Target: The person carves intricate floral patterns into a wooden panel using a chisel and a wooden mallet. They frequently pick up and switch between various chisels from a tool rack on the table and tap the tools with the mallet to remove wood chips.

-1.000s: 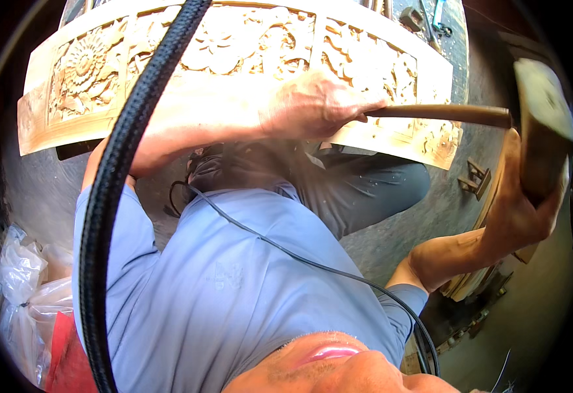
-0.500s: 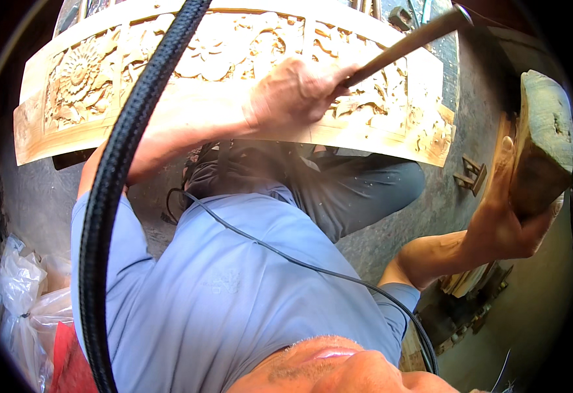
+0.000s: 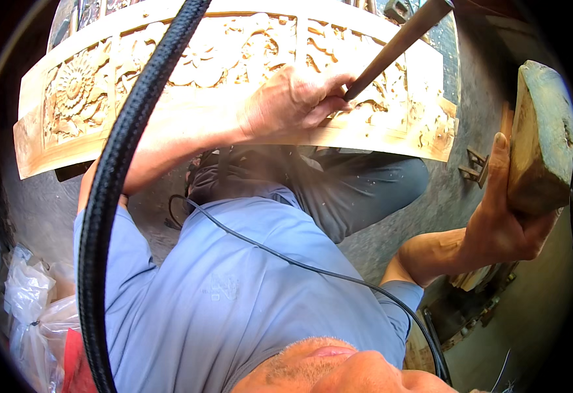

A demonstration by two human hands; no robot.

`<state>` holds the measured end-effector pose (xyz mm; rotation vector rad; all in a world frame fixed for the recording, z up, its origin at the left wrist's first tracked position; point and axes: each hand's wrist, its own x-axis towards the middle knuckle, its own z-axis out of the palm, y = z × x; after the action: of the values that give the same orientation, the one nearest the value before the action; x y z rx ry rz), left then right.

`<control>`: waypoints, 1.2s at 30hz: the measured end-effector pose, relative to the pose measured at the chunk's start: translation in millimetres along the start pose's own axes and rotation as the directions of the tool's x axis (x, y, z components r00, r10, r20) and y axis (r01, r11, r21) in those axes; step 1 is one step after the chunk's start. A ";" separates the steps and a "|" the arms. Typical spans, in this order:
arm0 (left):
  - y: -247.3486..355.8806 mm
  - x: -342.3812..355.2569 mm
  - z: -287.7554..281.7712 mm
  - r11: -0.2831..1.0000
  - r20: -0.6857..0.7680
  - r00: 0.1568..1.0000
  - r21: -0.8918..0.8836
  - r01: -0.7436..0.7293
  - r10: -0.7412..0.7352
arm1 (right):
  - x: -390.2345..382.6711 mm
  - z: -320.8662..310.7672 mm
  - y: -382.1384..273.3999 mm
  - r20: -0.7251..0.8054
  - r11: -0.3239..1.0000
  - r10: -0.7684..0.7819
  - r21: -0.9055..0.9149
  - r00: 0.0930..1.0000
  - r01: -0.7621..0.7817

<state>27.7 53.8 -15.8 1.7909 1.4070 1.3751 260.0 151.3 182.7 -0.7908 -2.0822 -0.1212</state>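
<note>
A long pale wooden panel [image 3: 44,158] with flowers and leaves carved in relief lies across the top of the view. Over its right half, my left hand [image 3: 286,101] is closed round a dark, rod-like chisel [image 3: 401,52]. The chisel slants up to the right; its cutting tip is hidden behind the hand. Out at the far right, my right hand [image 3: 502,219] grips a thick, worn wooden mallet [image 3: 538,137], raised and apart from the chisel. My thumb lies along the mallet's side.
Several tools lie on the bench beyond the panel, near a small dark block [image 3: 396,12]. A small wooden stool [image 3: 475,167] stands on the floor at right. Clear plastic bags [image 3: 31,308] sit at lower left. A black braided cable [image 3: 129,124] crosses the view.
The chisel's upper end has swung slightly left, and my left hand has shifted a little with it. My right hand has tilted the mallet slightly, its top edging upward.
</note>
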 end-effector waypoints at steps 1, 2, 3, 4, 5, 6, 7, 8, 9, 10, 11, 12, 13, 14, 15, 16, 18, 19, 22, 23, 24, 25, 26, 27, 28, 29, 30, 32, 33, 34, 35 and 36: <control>-0.9 0.4 1.7 1.000 0.006 1.000 -0.004 -0.012 0.012 | -0.1 -1.2 -0.4 0.000 1.000 -0.016 -0.006 1.000 0.016; -1.6 0.8 3.4 1.000 0.008 1.000 -0.009 -0.006 0.006 | -1.2 -2.8 -0.5 -0.001 1.000 -0.019 -0.015 1.000 0.019; -2.2 1.0 5.3 1.000 0.011 1.000 -0.016 -0.001 0.001 | -3.2 -3.5 -1.1 -0.010 1.000 -0.010 -0.016 1.000 0.010; -0.7 1.0 5.6 1.000 0.004 1.000 -0.015 0.011 -0.011 | -2.7 -2.4 -0.7 -0.018 1.000 -0.006 -0.002 1.000 0.005; 0.4 0.8 5.4 1.000 -0.001 1.000 0.001 0.008 -0.008 | -2.7 1.2 -1.9 -0.036 1.000 0.011 0.020 0.999 -0.010; 1.3 0.4 4.6 1.000 -0.006 1.000 0.015 0.004 -0.004 | -2.7 0.8 -2.9 -0.032 1.000 0.018 0.017 0.999 -0.018; 2.7 -0.5 2.4 0.999 -0.015 1.000 0.035 0.006 -0.005 | -0.7 2.4 -3.6 -0.027 0.999 0.024 0.022 0.999 -0.023; 3.4 -0.7 0.6 0.999 -0.016 1.000 0.037 0.005 -0.004 | 2.2 1.6 -4.5 -0.001 1.000 0.020 0.005 1.000 -0.020; 3.6 -0.5 -1.3 0.999 -0.018 1.000 0.039 0.004 -0.003 | 4.6 1.8 -3.1 0.015 1.000 0.006 -0.003 1.000 -0.006; 1.9 0.9 0.3 1.000 -0.008 1.000 0.027 -0.012 0.012 | 3.1 -1.2 -2.7 0.026 0.999 -0.002 -0.035 1.000 0.003; 1.2 1.8 1.8 1.000 0.006 1.000 0.022 -0.012 0.012 | 2.0 -4.4 2.2 0.028 0.998 -0.021 -0.058 0.999 0.022; 0.8 2.5 3.2 1.000 0.020 1.000 0.018 -0.012 0.011 | 0.8 -6.9 5.2 0.027 0.996 -0.041 -0.074 0.999 0.043; 2.5 2.0 1.0 1.000 0.023 1.000 0.028 0.002 -0.002 | 3.0 -6.6 9.3 0.028 0.995 -0.066 -0.070 0.997 0.067; 3.3 1.0 -0.2 0.999 -0.003 1.000 0.046 -0.023 0.023 | 5.2 -5.7 12.0 0.024 0.994 -0.092 -0.060 0.996 0.093; 3.4 -0.6 -0.3 0.997 -0.029 0.998 0.065 -0.046 0.048 | 6.1 -3.9 11.0 0.013 0.996 -0.068 -0.059 0.998 0.069; 0.8 -2.0 3.4 0.994 -0.048 0.995 0.071 -0.081 0.084 | 3.3 -4.1 9.4 0.002 0.996 -0.042 -0.075 0.999 0.042; -3.4 -4.2 9.8 0.971 0.016 0.985 0.167 -0.169 0.169 | -3.2 -4.7 3.1 -0.054 0.992 0.052 -0.113 0.997 -0.058; -2.8 -4.2 10.4 0.953 0.047 0.978 0.219 -0.208 0.203 | -2.3 -5.8 3.9 -0.088 0.990 0.070 -0.118 0.994 -0.080; 2.0 -4.2 12.5 0.894 0.064 0.966 0.369 -0.254 0.249 | 6.1 4.5 -11.6 -0.240 0.995 0.100 0.011 0.966 -0.100; 3.8 -5.1 10.4 0.876 0.058 0.964 0.404 -0.261 0.261 | 6.0 8.4 -16.7 -0.298 0.992 0.122 0.026 0.947 -0.120; 3.8 -6.6 8.7 0.874 0.067 0.964 0.408 -0.263 0.259 | 2.1 6.0 -6.6 -0.268 0.997 0.080 0.014 0.960 -0.079; 2.0 -6.5 9.0 0.874 0.077 0.960 0.400 -0.275 0.268 | -1.7 -4.3 2.4 -0.142 0.990 -0.065 -0.133 0.988 0.046; 2.0 -4.0 10.6 0.878 0.095 0.957 0.381 -0.290 0.275 | -5.8 -16.4 11.4 0.020 0.928 -0.215 -0.308 0.976 0.210; 2.8 -1.4 11.4 0.893 0.079 0.955 0.340 -0.294 0.284 | -8.8 -24.7 14.3 0.119 0.891 -0.248 -0.362 0.961 0.274; 3.6 -0.8 11.2 0.893 0.076 0.954 0.336 -0.299 0.291 | -9.4 -19.7 10.5 0.034 0.936 -0.218 -0.276 0.975 0.219; 4.2 -0.7 11.3 0.893 0.073 0.952 0.332 -0.304 0.298 | -9.5 -14.3 6.6 -0.050 0.968 -0.188 -0.177 0.981 0.176; 4.4 -1.0 11.7 0.892 0.070 0.950 0.328 -0.310 0.304 | -14.9 -12.7 5.5 -0.162 0.993 -0.078 -0.099 0.984 0.063; 2.8 -2.8 10.1 0.897 0.085 0.951 0.317 -0.308 0.296 | -15.0 -9.6 5.3 -0.269 0.994 0.070 0.101 0.960 -0.044; 2.2 -3.8 9.6 0.899 0.093 0.951 0.311 -0.308 0.293 | -14.0 -10.1 4.9 -0.276 0.979 0.099 0.201 0.956 -0.043; 2.0 -3.0 10.4 0.884 0.076 0.943 0.331 -0.330 0.324 | -14.4 -17.1 7.9 -0.186 0.996 -0.021 0.076 0.982 0.036; 2.1 -2.0 11.2 0.867 0.061 0.933 0.352 -0.352 0.354 | -13.9 -22.5 9.1 -0.092 0.990 -0.140 -0.029 0.986 0.137; 2.3 -0.9 11.6 0.850 0.047 0.922 0.372 -0.374 0.385 | -13.2 -24.1 9.0 -0.032 0.970 -0.194 -0.154 0.980 0.187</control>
<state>39.2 54.5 -18.7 2.4155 1.4603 1.3890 287.7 143.3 185.4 -0.6678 -2.1198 -0.4032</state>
